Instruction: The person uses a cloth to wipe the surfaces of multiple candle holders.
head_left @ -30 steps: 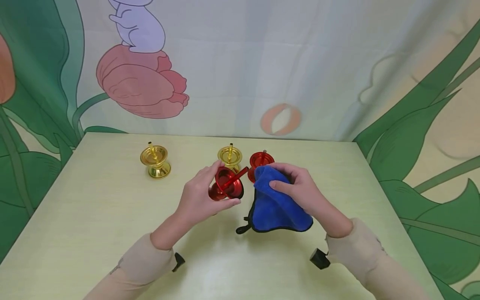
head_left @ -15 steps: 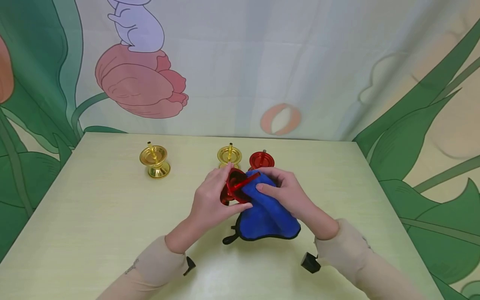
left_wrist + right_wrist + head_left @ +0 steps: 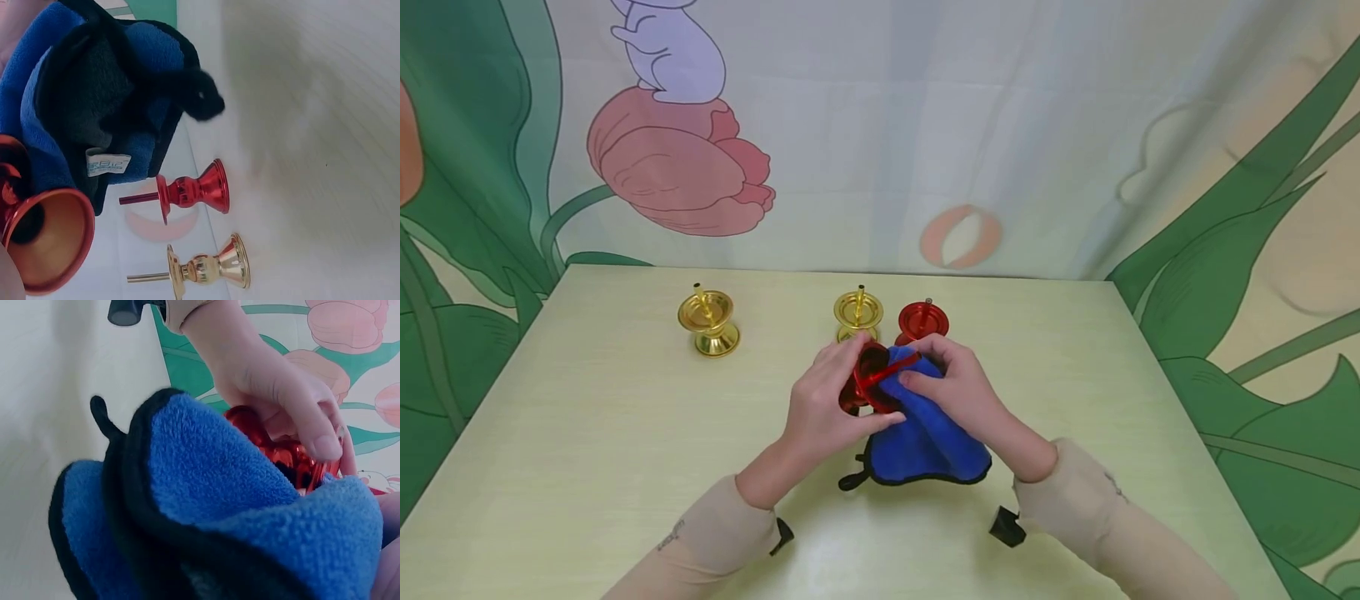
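My left hand (image 3: 827, 400) grips a red metal candle holder (image 3: 871, 382) by its underside, tilted so that its dish and thin central tube point up and right. In the left wrist view the hollow flared base (image 3: 56, 240) of this holder shows at the lower left. My right hand (image 3: 958, 387) pinches a folded blue cloth (image 3: 925, 450) with black edging and a small black loop. The cloth's upper end is at the holder's dish, behind the tube. In the right wrist view, the cloth (image 3: 219, 469) covers part of the red holder, and the left thumb lies over it.
A second red holder (image 3: 923, 318) stands upright just behind the hands. Beside it is a gold holder (image 3: 858, 310), and another gold one (image 3: 706, 317) stands further left. The pale table (image 3: 587, 467) ends at a printed curtain (image 3: 850, 167). Dark wrist cameras (image 3: 1007, 527) hang below the sleeves.
The right hand has brought the cloth left and slightly down to the red holder's dish. The left hand has moved the holder right and slightly down; they now meet.
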`<move>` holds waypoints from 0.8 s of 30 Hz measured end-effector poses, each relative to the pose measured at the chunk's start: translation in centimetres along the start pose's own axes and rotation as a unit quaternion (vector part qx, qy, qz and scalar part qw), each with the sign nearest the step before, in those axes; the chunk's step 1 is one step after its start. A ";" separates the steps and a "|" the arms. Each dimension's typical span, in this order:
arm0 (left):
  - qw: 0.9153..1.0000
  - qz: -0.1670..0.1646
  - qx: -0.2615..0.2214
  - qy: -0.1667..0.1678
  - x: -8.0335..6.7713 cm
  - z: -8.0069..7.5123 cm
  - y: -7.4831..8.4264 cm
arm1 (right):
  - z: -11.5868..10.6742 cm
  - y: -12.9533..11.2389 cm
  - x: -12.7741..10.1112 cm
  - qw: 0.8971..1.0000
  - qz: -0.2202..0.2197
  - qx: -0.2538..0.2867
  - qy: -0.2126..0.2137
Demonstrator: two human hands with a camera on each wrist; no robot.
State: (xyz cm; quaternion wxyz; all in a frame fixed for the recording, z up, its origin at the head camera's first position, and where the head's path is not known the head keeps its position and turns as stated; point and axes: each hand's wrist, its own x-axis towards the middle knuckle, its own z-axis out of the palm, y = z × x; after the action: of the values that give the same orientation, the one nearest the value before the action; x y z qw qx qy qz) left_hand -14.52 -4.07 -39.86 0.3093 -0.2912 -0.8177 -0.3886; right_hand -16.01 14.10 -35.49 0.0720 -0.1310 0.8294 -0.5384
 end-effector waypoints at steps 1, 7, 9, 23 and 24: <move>1.000 -0.007 -0.012 -0.013 0.0 -0.1 0.0 | -0.1 0.0 0.1 1.000 -0.002 -0.005 -0.005; 0.981 -0.086 -0.124 -0.121 -0.2 -0.8 -0.1 | -0.8 0.6 0.8 0.998 -0.029 -0.007 -0.059; 0.966 -0.122 -0.165 -0.155 0.0 -1.0 -0.1 | -1.0 0.8 1.0 0.997 -0.031 0.003 -0.075; 0.896 -0.267 -0.295 -0.195 0.3 -1.2 -0.6 | -1.0 1.0 0.5 0.997 0.001 0.050 -0.053; 0.893 -0.262 -0.302 -0.205 0.3 -1.3 -0.6 | -1.0 1.0 0.5 0.997 0.000 0.049 -0.058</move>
State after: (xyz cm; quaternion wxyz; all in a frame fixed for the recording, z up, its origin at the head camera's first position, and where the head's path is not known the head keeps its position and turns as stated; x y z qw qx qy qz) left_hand -14.82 -5.35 -39.26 -0.0815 -0.2188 -0.7526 -0.6157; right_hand -16.86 15.28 -36.01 0.1265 -0.1581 0.7964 -0.5699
